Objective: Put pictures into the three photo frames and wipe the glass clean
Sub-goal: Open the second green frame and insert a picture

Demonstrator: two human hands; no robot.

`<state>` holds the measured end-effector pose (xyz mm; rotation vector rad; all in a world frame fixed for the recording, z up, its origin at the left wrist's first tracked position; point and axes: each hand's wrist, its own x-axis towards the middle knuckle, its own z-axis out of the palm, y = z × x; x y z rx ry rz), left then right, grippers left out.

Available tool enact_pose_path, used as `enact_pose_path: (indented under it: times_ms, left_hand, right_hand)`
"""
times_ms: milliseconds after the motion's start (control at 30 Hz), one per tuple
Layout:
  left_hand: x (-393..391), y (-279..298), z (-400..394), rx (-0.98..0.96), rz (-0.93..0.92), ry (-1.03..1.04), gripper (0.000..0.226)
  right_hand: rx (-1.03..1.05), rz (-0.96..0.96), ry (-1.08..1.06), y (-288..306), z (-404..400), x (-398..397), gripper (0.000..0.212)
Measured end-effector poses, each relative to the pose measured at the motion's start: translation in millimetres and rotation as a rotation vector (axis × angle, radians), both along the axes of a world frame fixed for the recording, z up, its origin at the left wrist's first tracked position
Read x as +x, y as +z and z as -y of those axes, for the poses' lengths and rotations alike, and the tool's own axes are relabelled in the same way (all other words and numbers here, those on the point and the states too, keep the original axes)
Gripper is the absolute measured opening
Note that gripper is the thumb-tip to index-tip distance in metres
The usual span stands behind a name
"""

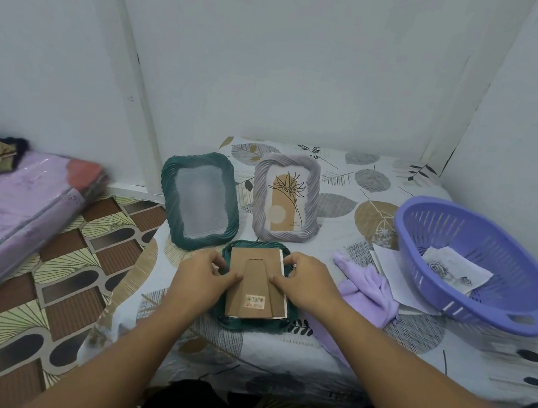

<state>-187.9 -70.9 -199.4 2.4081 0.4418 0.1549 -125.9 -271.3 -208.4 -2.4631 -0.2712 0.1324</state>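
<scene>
Cardboard backing [258,283] being pressed into the face-down green frame [220,318] at the counter's [274,350] near edge

Left hand [206,272] and right hand [306,283] rest curled fingertips on the backing either side of its stand flap, gripping nothing that I can make out; backing looks light and bendable, the glass beneath probably fragile, so hold by the ribbed rim; empty green frame [201,199] and filled grey frame [287,197] lie just behind; lilac cloth [367,292], loose papers [392,273] and purple basket [477,264] crowd the right.
</scene>
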Motion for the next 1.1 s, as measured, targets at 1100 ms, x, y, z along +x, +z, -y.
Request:
enact_pose_path:
  times_ms: [1100]
  left_hand:
    - [9, -9, -6, -0.073, -0.081, -0.076, 0.041]
  right_hand:
    - [0.057, -0.062, 0.029, 1, 6, -2, 0.038]
